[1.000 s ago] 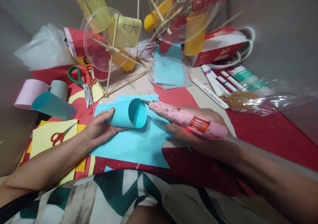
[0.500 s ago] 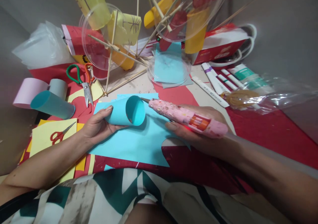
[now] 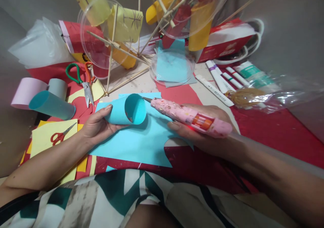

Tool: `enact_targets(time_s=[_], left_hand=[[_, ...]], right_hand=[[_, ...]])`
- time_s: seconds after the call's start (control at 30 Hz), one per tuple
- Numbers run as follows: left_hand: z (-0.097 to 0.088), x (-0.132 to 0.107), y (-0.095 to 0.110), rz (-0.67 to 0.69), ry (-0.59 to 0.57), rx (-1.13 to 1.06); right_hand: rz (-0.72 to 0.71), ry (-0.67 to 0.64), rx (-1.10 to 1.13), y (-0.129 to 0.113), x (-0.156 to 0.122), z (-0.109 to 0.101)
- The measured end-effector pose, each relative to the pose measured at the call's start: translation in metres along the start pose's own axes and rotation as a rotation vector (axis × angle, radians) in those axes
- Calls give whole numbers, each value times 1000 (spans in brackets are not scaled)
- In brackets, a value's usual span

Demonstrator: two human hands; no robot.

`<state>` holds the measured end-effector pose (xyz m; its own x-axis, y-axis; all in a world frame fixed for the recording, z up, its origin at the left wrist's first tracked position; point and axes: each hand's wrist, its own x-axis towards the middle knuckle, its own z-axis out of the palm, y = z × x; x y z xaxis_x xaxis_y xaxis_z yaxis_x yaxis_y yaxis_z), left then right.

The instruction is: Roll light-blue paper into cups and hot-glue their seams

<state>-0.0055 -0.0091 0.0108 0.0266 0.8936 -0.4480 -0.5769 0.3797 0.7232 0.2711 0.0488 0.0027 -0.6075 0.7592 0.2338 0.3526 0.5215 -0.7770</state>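
Observation:
My left hand (image 3: 97, 125) is closed round a rolled tube of light blue paper (image 3: 128, 109), its open end facing right. My right hand (image 3: 202, 133) grips a pink glue gun (image 3: 189, 116) speckled with dried glue, lying almost level. Its metal tip nearly touches the tube's upper rim. Both are held just above a flat light blue paper sheet (image 3: 141, 143) on a red surface.
Green-and-orange scissors (image 3: 84, 81) and small red scissors (image 3: 59, 137) lie at left beside a teal paper tube (image 3: 52, 105) and a pink one (image 3: 26, 91). Behind stands a skewer frame with clear plastic lids (image 3: 98, 35) and coloured paper. White markers (image 3: 217, 83) and a plastic bag (image 3: 265, 93) lie at right.
The tube and the glue gun have both drifted slightly up and left together; the gun tip stays close to the tube's rim.

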Motion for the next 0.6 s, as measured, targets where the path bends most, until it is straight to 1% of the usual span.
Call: enact_targets(time_s=[0.2,0.37,0.53,0.6], left_hand=[[3,0,3,-8,51,10],[2,0,4,0,40,-4],[2,1,4,20,22,-8],[2,1,4,21,18,-4]], right_hand=[[15,-27,-9,-5,0,-2],[-29,4,13,-12,2,-2],[-4,3,49,-12,2,-2],[-15,1,64,-10,2,-2]])
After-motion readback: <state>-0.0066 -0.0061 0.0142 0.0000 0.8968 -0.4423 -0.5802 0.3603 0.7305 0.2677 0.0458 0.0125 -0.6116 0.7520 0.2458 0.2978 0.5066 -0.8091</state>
